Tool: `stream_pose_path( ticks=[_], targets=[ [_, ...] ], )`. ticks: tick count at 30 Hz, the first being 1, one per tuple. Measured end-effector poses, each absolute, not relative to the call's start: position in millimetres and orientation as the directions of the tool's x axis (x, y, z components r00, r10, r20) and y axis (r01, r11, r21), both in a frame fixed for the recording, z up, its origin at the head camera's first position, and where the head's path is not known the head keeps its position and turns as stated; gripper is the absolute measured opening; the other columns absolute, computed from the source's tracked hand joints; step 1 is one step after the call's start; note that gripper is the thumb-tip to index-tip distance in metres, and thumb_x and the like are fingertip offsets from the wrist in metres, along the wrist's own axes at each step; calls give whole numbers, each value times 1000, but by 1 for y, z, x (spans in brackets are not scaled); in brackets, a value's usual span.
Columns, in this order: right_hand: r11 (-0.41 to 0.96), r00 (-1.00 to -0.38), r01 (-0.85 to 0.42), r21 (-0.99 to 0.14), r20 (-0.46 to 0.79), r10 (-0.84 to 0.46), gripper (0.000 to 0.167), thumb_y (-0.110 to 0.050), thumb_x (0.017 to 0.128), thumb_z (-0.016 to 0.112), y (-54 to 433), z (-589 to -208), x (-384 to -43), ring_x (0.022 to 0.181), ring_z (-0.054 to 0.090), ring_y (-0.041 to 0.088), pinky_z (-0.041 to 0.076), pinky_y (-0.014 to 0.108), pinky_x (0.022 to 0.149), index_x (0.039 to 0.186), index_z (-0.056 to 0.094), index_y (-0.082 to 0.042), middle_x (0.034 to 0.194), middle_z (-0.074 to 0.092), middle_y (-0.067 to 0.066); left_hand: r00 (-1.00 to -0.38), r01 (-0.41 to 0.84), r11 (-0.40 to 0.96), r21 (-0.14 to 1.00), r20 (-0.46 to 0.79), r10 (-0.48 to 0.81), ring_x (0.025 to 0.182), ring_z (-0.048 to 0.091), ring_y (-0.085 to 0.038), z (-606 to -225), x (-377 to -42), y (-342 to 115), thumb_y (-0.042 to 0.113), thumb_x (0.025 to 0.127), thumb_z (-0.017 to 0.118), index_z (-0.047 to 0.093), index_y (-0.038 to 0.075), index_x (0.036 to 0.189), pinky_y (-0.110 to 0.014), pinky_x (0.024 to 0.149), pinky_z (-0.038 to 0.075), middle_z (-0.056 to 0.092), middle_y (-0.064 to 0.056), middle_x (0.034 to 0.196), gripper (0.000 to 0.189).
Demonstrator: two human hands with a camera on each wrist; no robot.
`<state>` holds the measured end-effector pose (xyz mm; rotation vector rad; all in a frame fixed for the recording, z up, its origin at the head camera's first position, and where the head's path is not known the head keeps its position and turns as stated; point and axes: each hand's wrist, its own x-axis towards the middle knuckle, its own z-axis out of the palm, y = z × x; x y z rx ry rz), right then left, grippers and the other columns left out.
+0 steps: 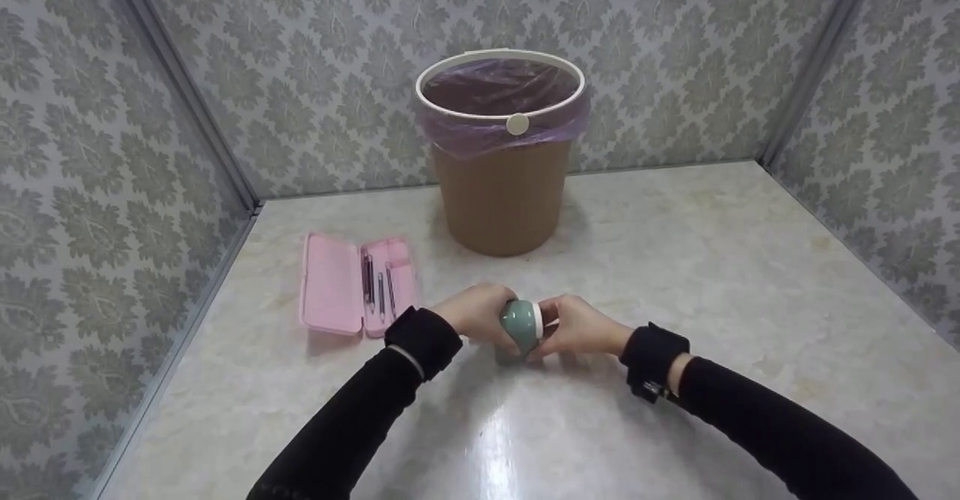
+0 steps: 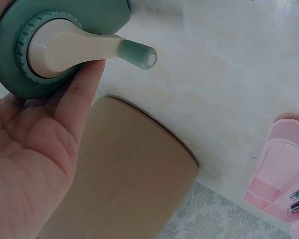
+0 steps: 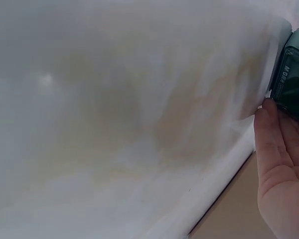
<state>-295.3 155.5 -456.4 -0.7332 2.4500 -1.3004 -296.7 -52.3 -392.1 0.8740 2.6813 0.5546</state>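
A green pencil sharpener (image 1: 519, 320) with a cream crank handle (image 2: 84, 47) is between both hands, just above or on the table. From its left side, my left hand (image 1: 480, 314) grips the body with thumb and fingers curled round it. My right hand (image 1: 576, 327) holds the opposite side, thumb and fingers at the white face and lower part. A dark see-through section (image 3: 293, 82) with lettering meets the right fingertips in the right wrist view. The sharpener's underside is hidden by the hands.
Left of the hands lies an opened pink pencil case (image 1: 330, 282) with several pens or pencils (image 1: 381, 297) inside. Behind stands a brown bin (image 1: 502, 200) with a purple liner (image 1: 480, 136) and white rim. Patterned panels (image 1: 352, 109) enclose the pale table (image 1: 712, 260).
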Motion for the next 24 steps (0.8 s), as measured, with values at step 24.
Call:
stream_pose_path(
  ticks=[24],
  targets=[
    [469, -818, -361, -806, 33, -574, 39, -16, 74, 91, 159, -460, -293, 91, 74, 10, 59, 18, 82, 109, 76, -8, 106, 79, 11, -776, 515, 749, 418, -145, 614, 76, 55, -13, -389, -295, -52, 17, 68, 94, 72, 0, 103, -26, 72, 48, 70, -3, 89, 45]
  ],
)
